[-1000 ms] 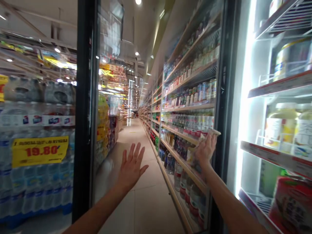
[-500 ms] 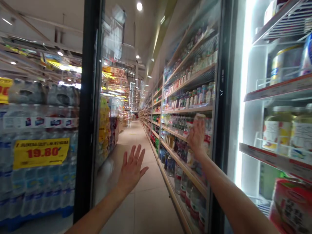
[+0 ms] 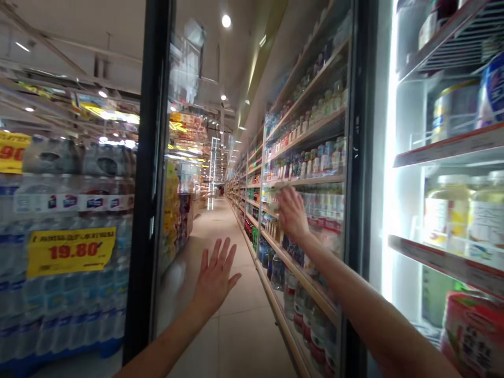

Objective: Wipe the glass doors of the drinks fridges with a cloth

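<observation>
A glass door with a black frame (image 3: 148, 210) stands swung open in front of me. My left hand (image 3: 216, 278) lies flat against the pane, fingers spread and holding nothing. Higher up and to the right, my right hand (image 3: 293, 214) is pressed to the same glass, somewhat smeared by motion. Under its fingers is what looks like a pale cloth, mostly hidden by the hand. Through or on the glass show the aisle floor (image 3: 236, 336) and long shelves of bottles (image 3: 311, 315).
On the right is a lit cooler with wire shelves (image 3: 452, 144), bottles of yellow drink (image 3: 447, 210), cans and a red pack (image 3: 472, 331). To the left stands a stack of bottled water packs (image 3: 71, 299) with a yellow price sign (image 3: 71, 252).
My right hand has swept left across the glass, toward the middle of the pane. My left hand stays in place on the glass. The view has shifted slightly.
</observation>
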The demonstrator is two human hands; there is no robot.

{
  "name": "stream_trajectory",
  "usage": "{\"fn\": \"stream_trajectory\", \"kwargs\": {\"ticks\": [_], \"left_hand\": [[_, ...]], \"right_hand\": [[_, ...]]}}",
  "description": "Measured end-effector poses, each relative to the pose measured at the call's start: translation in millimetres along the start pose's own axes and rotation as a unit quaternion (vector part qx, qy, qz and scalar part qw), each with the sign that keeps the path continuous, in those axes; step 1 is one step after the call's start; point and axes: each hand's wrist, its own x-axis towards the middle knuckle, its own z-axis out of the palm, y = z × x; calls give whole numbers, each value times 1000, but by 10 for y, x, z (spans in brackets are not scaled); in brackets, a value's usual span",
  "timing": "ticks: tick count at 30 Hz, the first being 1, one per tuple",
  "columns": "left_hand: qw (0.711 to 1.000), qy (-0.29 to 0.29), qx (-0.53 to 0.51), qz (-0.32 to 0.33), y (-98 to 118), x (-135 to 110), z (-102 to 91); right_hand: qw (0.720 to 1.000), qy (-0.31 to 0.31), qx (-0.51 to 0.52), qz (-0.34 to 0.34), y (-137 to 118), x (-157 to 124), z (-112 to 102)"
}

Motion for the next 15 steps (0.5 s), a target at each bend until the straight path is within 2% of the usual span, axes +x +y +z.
{"fn": "stream_trajectory", "kwargs": {"ticks": [2, 3, 4, 6, 8, 9, 10, 11, 13, 14, 15], "left_hand": [[1000, -1, 2, 4, -7, 3, -12], [1000, -3, 4, 4, -6, 1, -19], [1000, -7, 6, 5, -3, -2, -28], [1000, -15, 7, 5, 8, -11, -47], [1000, -16, 4, 1, 11, -5, -73], [1000, -15, 0, -1, 0, 12, -91], [1000, -14, -5, -1, -22, 44, -111], [1000, -12, -9, 2, -57, 94, -135], [1000, -8, -13, 7, -167, 251, -190], [1000, -6, -13, 5, -235, 354, -220], [1000, -2, -11, -3, -306, 464, -248]], "right_hand": [[992, -43, 10, -115, -191, -102, 59], [991, -45, 8, -129, -196, -142, 71], [994, -27, 3, -103, -150, -161, 74], [998, 51, -15, 35, 6, -127, 73], [976, 131, -30, 173, 80, -44, 83], [969, 146, -33, 197, 48, -12, 96], [972, 142, -32, 183, -29, 0, 113], [984, 117, -25, 132, -135, -9, 133], [999, 44, -3, -22, -339, -79, 165], [997, 18, 5, -77, -387, -125, 169], [995, 5, 10, -100, -377, -164, 161]]}}
